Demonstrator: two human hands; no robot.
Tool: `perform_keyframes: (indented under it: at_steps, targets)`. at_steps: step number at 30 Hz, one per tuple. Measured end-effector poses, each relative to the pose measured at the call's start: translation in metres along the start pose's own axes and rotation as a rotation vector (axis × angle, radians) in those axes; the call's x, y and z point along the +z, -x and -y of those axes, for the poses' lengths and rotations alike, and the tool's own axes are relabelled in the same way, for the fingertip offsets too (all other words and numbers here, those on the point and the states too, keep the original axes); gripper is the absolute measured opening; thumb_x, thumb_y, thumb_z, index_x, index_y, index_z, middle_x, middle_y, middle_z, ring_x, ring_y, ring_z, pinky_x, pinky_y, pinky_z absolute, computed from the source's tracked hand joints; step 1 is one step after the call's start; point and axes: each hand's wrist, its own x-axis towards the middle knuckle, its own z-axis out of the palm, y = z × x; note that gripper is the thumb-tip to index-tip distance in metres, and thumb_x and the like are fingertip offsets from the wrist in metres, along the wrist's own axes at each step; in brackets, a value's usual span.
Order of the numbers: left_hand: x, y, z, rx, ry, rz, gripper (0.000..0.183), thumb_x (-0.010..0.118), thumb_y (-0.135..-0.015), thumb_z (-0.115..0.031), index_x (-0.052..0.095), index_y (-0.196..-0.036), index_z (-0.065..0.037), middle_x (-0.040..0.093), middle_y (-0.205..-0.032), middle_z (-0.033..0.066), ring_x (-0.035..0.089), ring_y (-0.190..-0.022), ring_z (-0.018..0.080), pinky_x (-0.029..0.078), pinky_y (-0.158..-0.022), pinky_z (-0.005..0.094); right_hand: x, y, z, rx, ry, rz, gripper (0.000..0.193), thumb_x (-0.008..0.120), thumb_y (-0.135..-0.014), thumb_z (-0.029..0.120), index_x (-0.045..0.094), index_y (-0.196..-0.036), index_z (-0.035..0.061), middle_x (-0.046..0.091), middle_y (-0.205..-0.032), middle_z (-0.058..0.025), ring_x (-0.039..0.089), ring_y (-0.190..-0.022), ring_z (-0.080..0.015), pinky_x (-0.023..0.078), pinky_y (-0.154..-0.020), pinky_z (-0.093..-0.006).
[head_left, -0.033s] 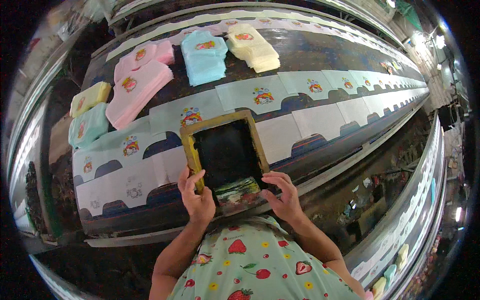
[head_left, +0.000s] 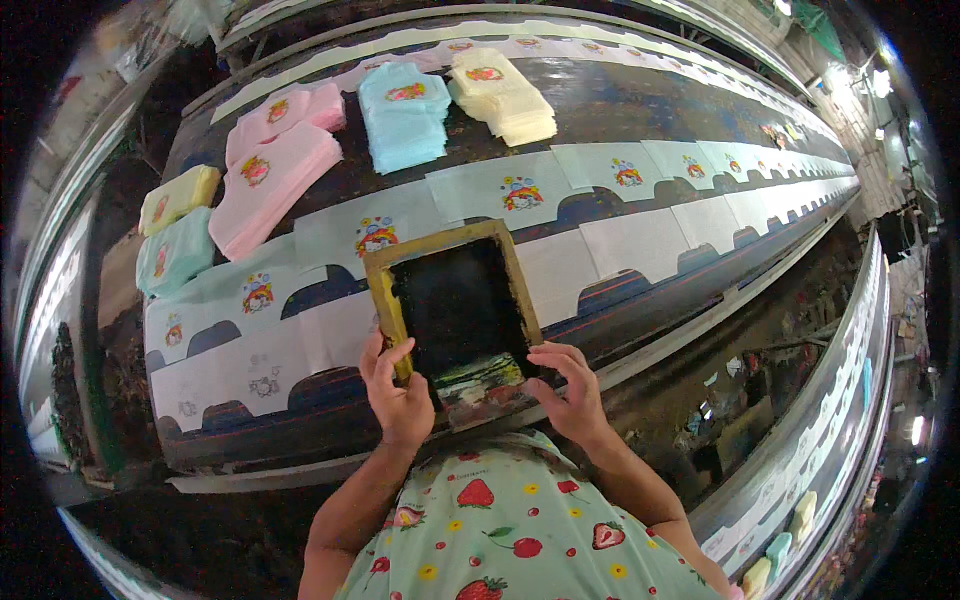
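Note:
A screen-printing frame (head_left: 384, 310) with ink-stained wooden sides and a dark mesh lies over the lower row of white cloth pieces. On its left side, my left hand (head_left: 397, 395) is closed around the wood. My right hand (head_left: 568, 390) grips the opposite side near the bottom corner. Smears of yellowish and dark ink cover the near end of the mesh. Just left of the frame is a white piece (head_left: 265, 383) with a black outline print. Behind it, pale green pieces (head_left: 520, 195) carry colourful cartoon prints.
Across the dark table (head_left: 600, 95) stand pink stacks (head_left: 275, 185), a blue stack (head_left: 404, 120), a yellow stack (head_left: 505, 100) and small yellow and green stacks (head_left: 177, 250) of printed cloth. A pale rail (head_left: 640, 368) edges the table. Another printing table (head_left: 800, 450) runs along the right.
The frame and both hands have shifted slightly to the right over the cloth pieces. Both hands keep their grip.

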Motion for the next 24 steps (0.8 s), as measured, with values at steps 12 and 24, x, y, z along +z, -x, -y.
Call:
perform_keyframes:
  at_steps: [12, 24]
  targets:
    - [0.138, 0.008, -0.071, -0.076, 0.070, -0.002, 0.055, 0.065, -0.083, 0.013, 0.079, -0.130, -0.012, 0.051, -0.166, 0.0254, 0.046, -0.155, 0.0444, 0.037, -0.130, 0.0515, -0.125, -0.024, -0.083, -0.006, -0.037, 0.010, 0.039, 0.085, -0.091, 0.003, 0.077, -0.129, 0.0047, 0.077, -0.138, -0.0155, 0.065, -0.138, -0.0370, 0.050, -0.121, -0.0508]
    - [0.148, 0.004, -0.072, -0.191, 0.087, 0.041, 0.052, 0.067, -0.083, 0.014, 0.081, -0.127, -0.010, 0.051, -0.167, 0.0273, 0.047, -0.157, 0.0450, 0.039, -0.130, 0.0505, -0.130, -0.041, -0.057, -0.467, 0.384, 0.449, 0.049, 0.090, -0.089, 0.021, 0.075, -0.135, 0.0141, 0.066, -0.145, -0.0123, 0.061, -0.140, -0.0404, 0.051, -0.115, -0.0568]
